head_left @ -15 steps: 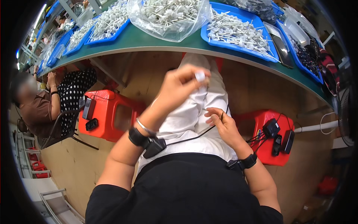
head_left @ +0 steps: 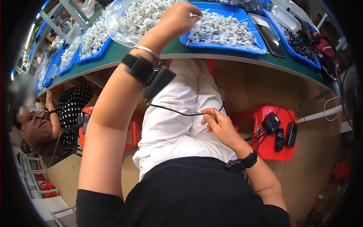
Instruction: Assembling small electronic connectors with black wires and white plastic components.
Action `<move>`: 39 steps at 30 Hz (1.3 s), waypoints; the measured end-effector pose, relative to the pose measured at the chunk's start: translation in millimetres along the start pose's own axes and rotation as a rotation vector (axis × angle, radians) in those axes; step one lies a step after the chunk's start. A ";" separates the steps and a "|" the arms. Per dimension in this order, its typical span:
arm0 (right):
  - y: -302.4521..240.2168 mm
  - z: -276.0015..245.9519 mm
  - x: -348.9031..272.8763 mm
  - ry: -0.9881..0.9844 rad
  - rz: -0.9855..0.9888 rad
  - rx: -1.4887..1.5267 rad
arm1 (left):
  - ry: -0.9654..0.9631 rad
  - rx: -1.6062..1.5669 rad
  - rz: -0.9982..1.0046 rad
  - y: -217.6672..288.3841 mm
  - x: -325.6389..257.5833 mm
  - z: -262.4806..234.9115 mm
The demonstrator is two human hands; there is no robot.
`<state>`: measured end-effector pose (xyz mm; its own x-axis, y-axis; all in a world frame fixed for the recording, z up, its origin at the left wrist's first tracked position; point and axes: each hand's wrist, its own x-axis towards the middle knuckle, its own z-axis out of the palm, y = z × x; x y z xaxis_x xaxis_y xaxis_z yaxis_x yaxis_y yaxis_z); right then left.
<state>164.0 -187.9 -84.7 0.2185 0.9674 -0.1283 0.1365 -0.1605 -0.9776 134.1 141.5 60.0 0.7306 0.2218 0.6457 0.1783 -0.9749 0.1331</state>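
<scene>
My left hand (head_left: 180, 18) is stretched over the table between a clear plastic bag (head_left: 113, 28) and a blue tray (head_left: 242, 46). Its fingers are pinched on a small white part with a thin stem (head_left: 195, 16), mostly hidden by the fingers. Heaps of similar white stemmed parts (head_left: 223, 32) fill the tray, and more lie in the bag. Above my lap, my right hand (head_left: 221, 126) hangs with fingers loosely curled and slightly apart, holding nothing I can see. A black cable (head_left: 176, 111) from the left wrist passes behind its fingertips.
More blue trays (head_left: 92, 56) stand on the green table (head_left: 159, 51) to the left. A phone (head_left: 270, 39) and a tray of dark pieces (head_left: 300, 51) are at right. Red stools (head_left: 270, 147) flank me, the right one bearing black devices. Another person (head_left: 41, 128) sits far left.
My left hand has moved forward from above my lap to over the table, with a small white part in its fingers. My right hand has shifted slightly left, its fingers more curled.
</scene>
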 end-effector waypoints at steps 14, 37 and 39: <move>1.2 1.5 0.9 -0.003 -0.184 -0.225 | -0.503 0.167 -0.172 5.8 31.4 21.8; -0.3 -6.9 7.2 0.179 -0.168 -0.088 | -0.101 -1.266 -0.686 119.2 -113.2 -80.3; -4.4 -7.3 7.4 0.253 -0.121 0.001 | -0.193 -1.261 -0.771 135.9 -153.2 -72.6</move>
<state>172.1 -181.4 -80.2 0.4350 0.8997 0.0353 0.1757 -0.0463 -0.9834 -1.4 -26.2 33.7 0.8157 0.5781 0.0222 -0.0480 0.0293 0.9984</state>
